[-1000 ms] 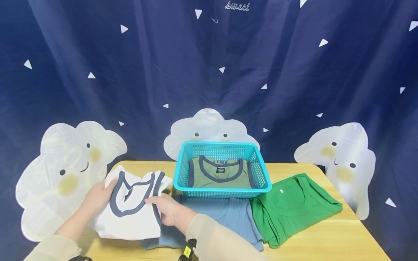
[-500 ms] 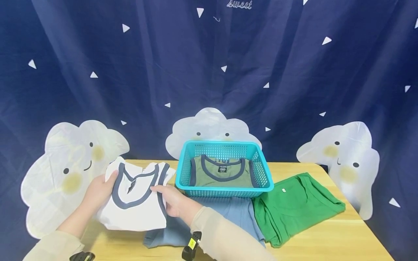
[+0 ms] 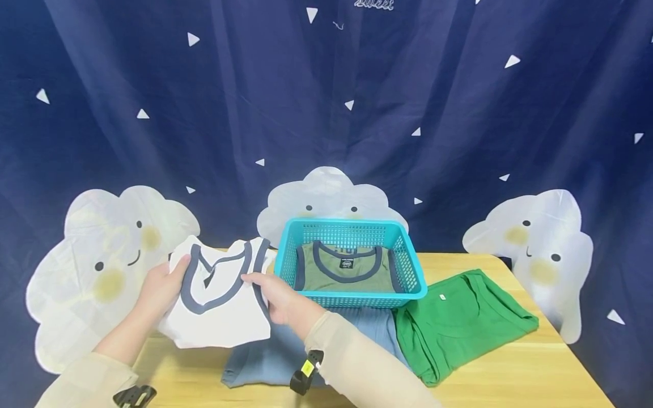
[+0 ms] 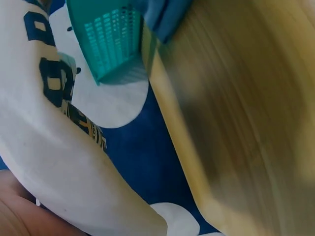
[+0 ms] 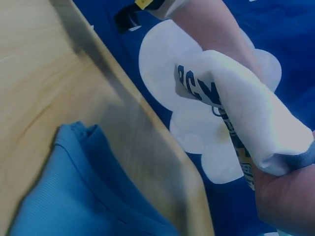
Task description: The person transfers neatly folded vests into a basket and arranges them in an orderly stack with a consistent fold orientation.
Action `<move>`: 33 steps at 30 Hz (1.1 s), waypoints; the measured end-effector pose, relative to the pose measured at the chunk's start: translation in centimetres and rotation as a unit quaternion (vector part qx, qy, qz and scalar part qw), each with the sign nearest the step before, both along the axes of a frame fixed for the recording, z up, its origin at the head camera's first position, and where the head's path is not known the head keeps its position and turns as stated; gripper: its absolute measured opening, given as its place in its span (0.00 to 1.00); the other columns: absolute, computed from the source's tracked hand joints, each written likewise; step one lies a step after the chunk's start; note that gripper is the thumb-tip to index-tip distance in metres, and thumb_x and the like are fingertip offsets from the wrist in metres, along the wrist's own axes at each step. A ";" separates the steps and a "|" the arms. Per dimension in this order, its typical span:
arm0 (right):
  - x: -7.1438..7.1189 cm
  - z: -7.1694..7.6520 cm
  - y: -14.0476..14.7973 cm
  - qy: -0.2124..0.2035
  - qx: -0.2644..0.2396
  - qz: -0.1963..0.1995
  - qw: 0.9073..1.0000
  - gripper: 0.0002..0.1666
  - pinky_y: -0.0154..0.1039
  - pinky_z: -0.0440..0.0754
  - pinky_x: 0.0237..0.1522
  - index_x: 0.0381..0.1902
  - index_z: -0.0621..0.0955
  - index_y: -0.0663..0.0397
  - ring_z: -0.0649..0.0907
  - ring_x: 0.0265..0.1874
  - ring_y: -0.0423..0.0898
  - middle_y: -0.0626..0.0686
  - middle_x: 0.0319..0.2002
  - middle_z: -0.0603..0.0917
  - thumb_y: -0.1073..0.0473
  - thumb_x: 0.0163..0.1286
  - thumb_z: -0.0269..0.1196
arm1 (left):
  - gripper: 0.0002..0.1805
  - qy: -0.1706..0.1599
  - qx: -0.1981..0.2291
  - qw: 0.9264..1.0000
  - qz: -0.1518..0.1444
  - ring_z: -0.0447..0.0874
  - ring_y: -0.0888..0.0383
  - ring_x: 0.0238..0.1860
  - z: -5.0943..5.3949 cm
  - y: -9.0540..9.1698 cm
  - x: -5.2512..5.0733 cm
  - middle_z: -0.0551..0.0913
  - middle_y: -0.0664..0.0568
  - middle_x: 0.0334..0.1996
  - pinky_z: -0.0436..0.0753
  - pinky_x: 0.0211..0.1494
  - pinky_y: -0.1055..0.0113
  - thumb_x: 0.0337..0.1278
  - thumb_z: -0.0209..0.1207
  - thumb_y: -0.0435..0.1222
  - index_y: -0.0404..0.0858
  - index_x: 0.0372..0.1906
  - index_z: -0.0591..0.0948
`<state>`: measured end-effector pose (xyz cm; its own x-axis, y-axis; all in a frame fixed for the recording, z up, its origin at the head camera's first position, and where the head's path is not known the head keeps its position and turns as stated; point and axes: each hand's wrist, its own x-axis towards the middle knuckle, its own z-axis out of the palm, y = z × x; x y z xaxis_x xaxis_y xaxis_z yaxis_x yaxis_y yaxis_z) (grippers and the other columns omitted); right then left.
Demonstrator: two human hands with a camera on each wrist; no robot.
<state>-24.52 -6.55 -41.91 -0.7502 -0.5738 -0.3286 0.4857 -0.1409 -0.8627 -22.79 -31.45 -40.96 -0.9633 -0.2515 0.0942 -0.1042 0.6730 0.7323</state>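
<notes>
A folded white tank top (image 3: 219, 323) with dark trim hangs above the table's left side in the head view. My left hand (image 3: 162, 286) grips its left edge, thumb on top. My right hand (image 3: 278, 294) pinches its right side, thumb lying over the front. In the left wrist view dark printed letters show on the underside of the white tank top (image 4: 54, 142). Just right of my right hand is a teal basket (image 3: 352, 222) holding a folded olive-green tank top (image 3: 347, 277) with dark trim. Both hands' fingers behind the cloth are mostly hidden.
Folded blue ribbed clothing (image 3: 352, 326) lies in front of the basket, partly under my right arm. A folded green garment (image 3: 464, 323) rests on the wooden table (image 3: 541, 374) at the right. Behind the table hangs a navy curtain (image 3: 326, 124) with cloud figures.
Both hands have raised the white tank top and carried it slightly right, away from me and closer to the basket. The basket and the other garments have stayed in place.
</notes>
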 end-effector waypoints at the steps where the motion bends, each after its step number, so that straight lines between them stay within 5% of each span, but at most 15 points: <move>1: -0.1 0.2 0.2 0.003 0.001 -0.001 1.000 0.19 0.37 0.84 0.41 0.49 0.84 0.55 0.87 0.34 0.40 0.48 0.39 0.89 0.48 0.71 0.58 | 0.41 -0.003 0.002 1.000 0.001 0.74 0.29 0.54 0.2 0.3 -0.1 0.75 0.21 0.55 0.70 0.60 0.39 0.76 0.38 0.59 0.21 0.54 0.76; 7: -0.7 1.0 1.3 0.016 0.003 0.008 1.000 0.19 0.38 0.84 0.39 0.48 0.84 0.54 0.87 0.35 0.41 0.48 0.39 0.89 0.47 0.71 0.58 | 0.42 -0.005 0.002 1.000 -0.009 0.76 0.33 0.50 1.0 1.8 -0.4 0.79 0.24 0.50 0.73 0.56 0.41 0.75 0.36 0.60 0.22 0.53 0.77; 16: -1.8 1.4 3.5 0.028 -0.008 0.020 0.999 0.17 0.39 0.84 0.37 0.46 0.83 0.51 0.86 0.33 0.41 0.47 0.36 0.88 0.47 0.72 0.56 | 0.48 -0.021 0.058 0.997 -0.035 0.73 0.33 0.61 1.9 3.8 -0.8 0.75 0.27 0.59 0.69 0.66 0.38 0.71 0.34 0.66 0.27 0.71 0.66; 24: -2.9 1.7 6.5 0.034 -0.002 0.022 0.999 0.20 0.42 0.85 0.40 0.53 0.80 0.51 0.87 0.37 0.43 0.47 0.40 0.88 0.45 0.73 0.54 | 0.40 0.012 0.075 0.997 -0.021 0.79 0.41 0.46 2.0 6.5 -2.2 0.82 0.32 0.47 0.76 0.53 0.54 0.73 0.40 0.62 0.27 0.52 0.79; 33: -3.6 2.1 9.2 0.025 0.013 -0.002 1.000 0.23 0.43 0.85 0.42 0.58 0.77 0.53 0.87 0.39 0.44 0.48 0.42 0.88 0.46 0.75 0.53 | 0.38 0.011 0.094 0.995 -0.033 0.78 0.41 0.52 2.4 9.3 -3.9 0.81 0.34 0.53 0.74 0.60 0.49 0.72 0.42 0.62 0.30 0.54 0.79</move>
<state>-28.16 2.65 -39.80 -0.7680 -0.5626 -0.3060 0.4422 -0.1202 -0.8888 -26.68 -22.18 -38.53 -0.9765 -0.2029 0.0723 -0.0472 0.5291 0.8472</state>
